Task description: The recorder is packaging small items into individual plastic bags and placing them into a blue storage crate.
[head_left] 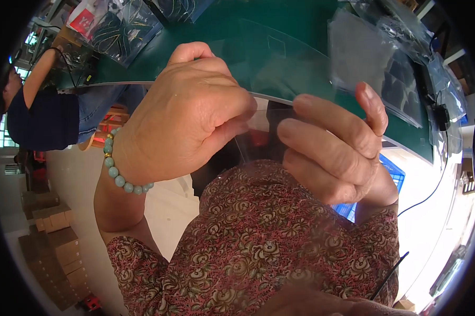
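My left hand [195, 105], with a green bead bracelet [120, 180] at its wrist, is closed in a pinch above my lap. A thin piece of clear plastic film [266, 126] spans from its fingertips toward my right hand [335, 145]. The right fingers are curled against the film's other side, with one finger raised apart; the thumb is hidden. Being see-through, the film shows only faint edges, and its full shape cannot be made out. Just beyond the hands, a larger clear sheet [285, 58] lies on the green tabletop [221, 31].
Stacked clear plastic sheets [372, 68] lie at the table's right. Clear bags with coiled wires [124, 29] occupy the far left. A co-worker [42, 116] is at the left. A blue crate [393, 176] sits beside my right arm; cardboard boxes [63, 247] stand at the lower left.
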The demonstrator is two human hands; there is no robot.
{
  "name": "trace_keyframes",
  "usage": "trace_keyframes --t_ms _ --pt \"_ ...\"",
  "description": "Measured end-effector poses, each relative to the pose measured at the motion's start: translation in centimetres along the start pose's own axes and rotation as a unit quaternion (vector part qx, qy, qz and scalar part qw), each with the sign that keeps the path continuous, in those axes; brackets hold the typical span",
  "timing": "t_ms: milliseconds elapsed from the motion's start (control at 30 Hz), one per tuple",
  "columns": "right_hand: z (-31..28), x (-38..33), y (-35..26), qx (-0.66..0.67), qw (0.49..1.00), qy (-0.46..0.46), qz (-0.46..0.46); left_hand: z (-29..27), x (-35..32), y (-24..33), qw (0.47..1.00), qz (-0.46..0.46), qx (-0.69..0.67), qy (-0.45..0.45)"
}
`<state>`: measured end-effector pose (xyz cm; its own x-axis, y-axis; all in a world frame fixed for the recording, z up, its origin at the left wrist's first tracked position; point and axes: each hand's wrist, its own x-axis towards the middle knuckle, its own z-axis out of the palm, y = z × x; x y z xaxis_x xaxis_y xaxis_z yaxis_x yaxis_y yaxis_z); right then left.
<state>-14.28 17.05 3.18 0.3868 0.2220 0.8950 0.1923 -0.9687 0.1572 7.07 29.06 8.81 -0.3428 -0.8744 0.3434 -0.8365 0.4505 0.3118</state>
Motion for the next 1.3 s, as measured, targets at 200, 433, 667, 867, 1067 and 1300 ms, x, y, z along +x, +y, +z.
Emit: trace_keyframes --t_ms 200,433,667,867,1067,1300 --pt "0.8 1.0 2.2 0.049 0.975 -0.202 0.081 0.2 -2.0 -0.8 0.994 -0.058 -0.072 -0.053" --pt "3.3 1.2 4.2 0.258 0.933 -0.194 0.156 1.0 -4.2 -1.0 0.877 -0.213 -0.427 -0.057" --pt "4.0 1.8 5.0 0.161 0.958 -0.221 0.09 0.4 -4.0 -2.2 0.989 -0.059 -0.137 -0.019" --pt "3.9 0.4 4.9 0.146 0.938 -0.288 0.125 2.2 -3.2 0.0 0.988 -0.146 0.053 -0.015" --pt "4.8 -0.4 4.4 0.194 0.939 -0.255 0.124 3.6 -3.6 0.9 0.98 -0.133 0.142 0.035" --pt "5.0 0.1 3.5 0.222 0.93 -0.28 0.087 2.8 -4.2 2.4 0.983 -0.133 0.127 -0.006"
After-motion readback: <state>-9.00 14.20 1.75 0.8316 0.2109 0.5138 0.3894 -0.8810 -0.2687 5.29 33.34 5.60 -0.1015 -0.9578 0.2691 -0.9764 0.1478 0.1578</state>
